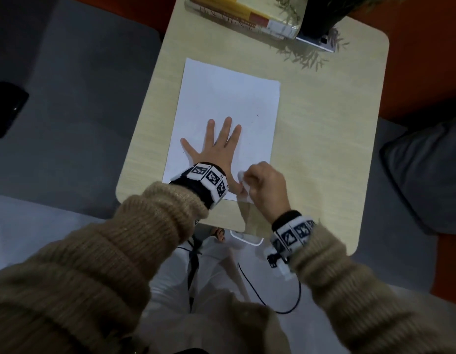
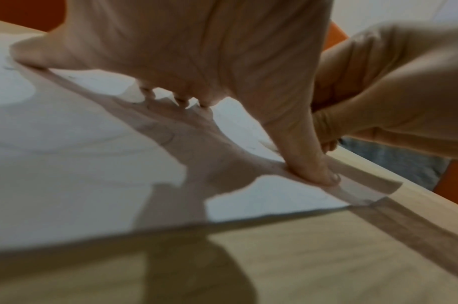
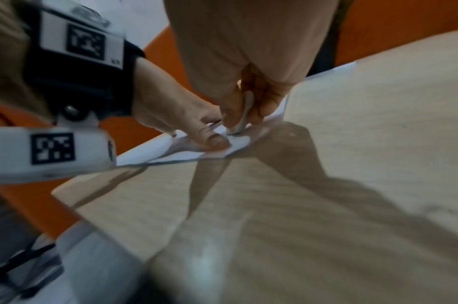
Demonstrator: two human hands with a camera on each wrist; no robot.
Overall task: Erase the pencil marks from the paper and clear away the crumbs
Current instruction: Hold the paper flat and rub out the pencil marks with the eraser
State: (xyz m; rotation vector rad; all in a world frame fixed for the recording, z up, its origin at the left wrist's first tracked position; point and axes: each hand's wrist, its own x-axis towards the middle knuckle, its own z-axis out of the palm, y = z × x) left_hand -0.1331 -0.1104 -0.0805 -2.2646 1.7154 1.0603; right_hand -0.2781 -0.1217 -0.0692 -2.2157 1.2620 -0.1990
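Note:
A white sheet of paper (image 1: 229,103) lies on the light wooden table (image 1: 324,123). My left hand (image 1: 216,152) rests flat on its lower half with fingers spread, and the thumb (image 2: 316,170) presses down near the sheet's near right corner. My right hand (image 1: 262,185) pinches a small white eraser (image 1: 242,178) upright, its tip on the paper right beside that thumb. In the right wrist view the eraser (image 3: 244,115) sits between my fingertips (image 3: 266,107) above the paper corner (image 3: 155,148). A few tiny dark specks (image 1: 257,115) dot the sheet, and faint pencil lines (image 2: 168,137) show under my palm.
Stacked books (image 1: 237,14) and a dark plant pot (image 1: 321,16) on a flat silver device (image 1: 316,43) stand at the table's far edge. A grey cushion (image 1: 426,175) lies to the right, a black object (image 1: 7,108) on the grey seat to the left.

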